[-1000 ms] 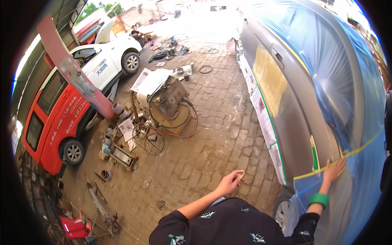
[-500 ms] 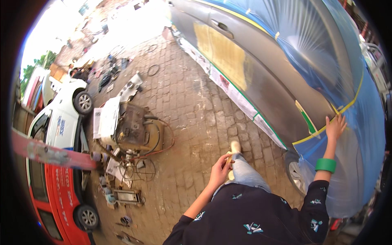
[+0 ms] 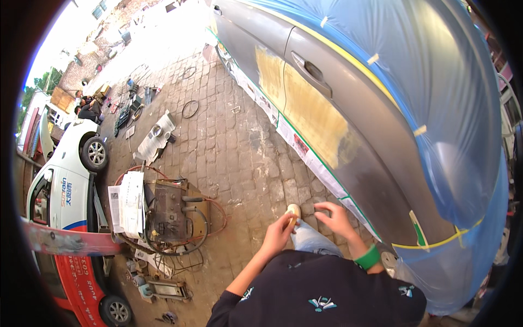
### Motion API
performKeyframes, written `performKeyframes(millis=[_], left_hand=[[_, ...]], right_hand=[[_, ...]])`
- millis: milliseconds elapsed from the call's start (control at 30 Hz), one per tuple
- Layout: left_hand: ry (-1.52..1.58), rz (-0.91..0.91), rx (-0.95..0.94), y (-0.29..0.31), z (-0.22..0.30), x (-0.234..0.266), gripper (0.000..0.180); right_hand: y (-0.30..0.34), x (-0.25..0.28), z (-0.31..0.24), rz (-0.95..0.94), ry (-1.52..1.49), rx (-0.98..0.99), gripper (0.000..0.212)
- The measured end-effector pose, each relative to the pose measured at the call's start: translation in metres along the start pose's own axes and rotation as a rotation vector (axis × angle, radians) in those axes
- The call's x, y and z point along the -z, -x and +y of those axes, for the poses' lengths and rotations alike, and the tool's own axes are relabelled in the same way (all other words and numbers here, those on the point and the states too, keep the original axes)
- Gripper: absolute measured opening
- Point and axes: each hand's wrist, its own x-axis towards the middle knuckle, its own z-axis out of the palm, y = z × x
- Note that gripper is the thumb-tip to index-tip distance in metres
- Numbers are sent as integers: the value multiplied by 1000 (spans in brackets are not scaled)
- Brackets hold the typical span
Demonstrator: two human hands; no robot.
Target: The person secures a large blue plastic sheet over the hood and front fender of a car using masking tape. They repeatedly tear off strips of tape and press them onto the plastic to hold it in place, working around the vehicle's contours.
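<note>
My left hand (image 3: pixel 279 235) is closed in front of my body, pinching a small yellowish strip (image 3: pixel 295 220) that looks like tape. Just right of it, my right hand (image 3: pixel 336 219) is raised with thumb and fingers apart, holding nothing. A wide green band (image 3: pixel 368 257) circles my right wrist. Beside me on the right stands a grey car (image 3: pixel 381 141) with a yellowish patch (image 3: pixel 313 117) on its side. Blue plastic film (image 3: pixel 457 103) covers its upper part and rear, edged with yellow tape (image 3: pixel 436 244). Printed paper (image 3: pixel 300 146) with green tape runs along its lower edge.
A boxy machine (image 3: pixel 173 210) with hoses stands on the paving at left, papers (image 3: pixel 131 201) on top. Beyond are a white car (image 3: pixel 76 174), a red vehicle (image 3: pixel 81 278) and a red bar (image 3: pixel 71 240). People (image 3: pixel 90 106) sit far left; parts and tools lie about.
My right hand has left the taped film at the car's rear and come in beside my left. The left still pinches the yellowish strip. The view has shifted.
</note>
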Motion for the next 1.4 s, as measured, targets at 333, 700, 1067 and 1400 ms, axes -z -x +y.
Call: performKeyframes(millis=[333,700,1067,1400], left_hand=[[198,484,-47,-119,40,156,46],[137,557,-65,-269,22,389,53],[122,287,-208,-463,77,609,53],[-36,342,18,-697,52,833,50]], right_hand=[[-260,-113,-148,-467,-18,319,25],[-501,-265,-222,-480,19,394,13],[-744,-327,-311,-277,-22,210,10],[-1049,-418,-354,-402,4,293,19]])
